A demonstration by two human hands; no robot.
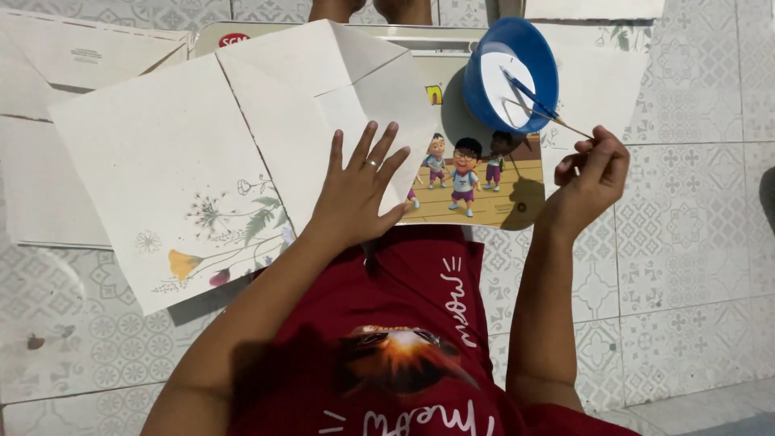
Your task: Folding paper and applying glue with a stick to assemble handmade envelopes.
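Paper sheet under flat left hand; right hand pinches brush.

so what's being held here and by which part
The right hand pinches a thin brush by its handle end, bristles in the blue bowl. The left hand only presses flat on folded paper.

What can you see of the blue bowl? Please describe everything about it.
The blue bowl is round, smooth and plastic-looking, and it seems tilted, so its inside faces the camera. It holds a white substance, perhaps glue or paint. It rests at the upper right of a small table with a cartoon picture, where it casts a dark shadow. A thin brush lies across its rim with the tip inside; the right hand holds the handle end. No hand touches the bowl.
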